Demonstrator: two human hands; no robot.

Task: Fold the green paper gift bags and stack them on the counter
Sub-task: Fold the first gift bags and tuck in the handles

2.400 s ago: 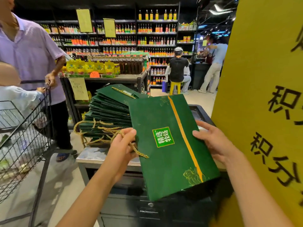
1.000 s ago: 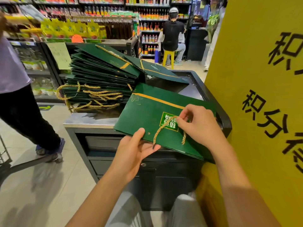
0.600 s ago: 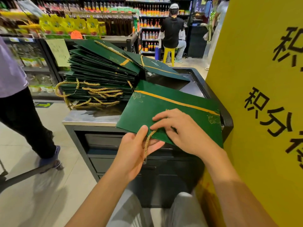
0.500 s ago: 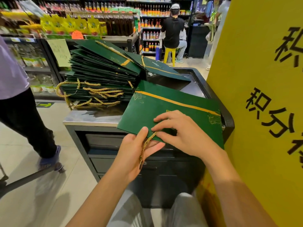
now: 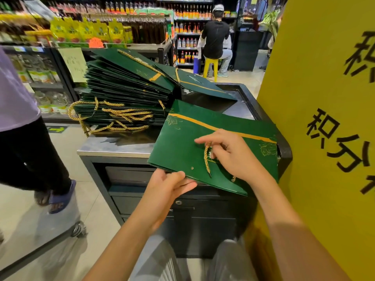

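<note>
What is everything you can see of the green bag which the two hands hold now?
The green bag is flat, of glossy dark green paper, with a gold band across its far part, fine gold drawings at two corners and a small eyelet near the front edge. It lies slanted over the counter, its near edge past the counter's front. The left hand pinches that edge; the right hand rests on its face and pinches its twisted gold cord.

At three o'clock, a tall yellow panel [image 5: 308, 78] reads "积分" in black. The pale paper notice [image 5: 74, 63] at eleven o'clock is illegible.
</note>
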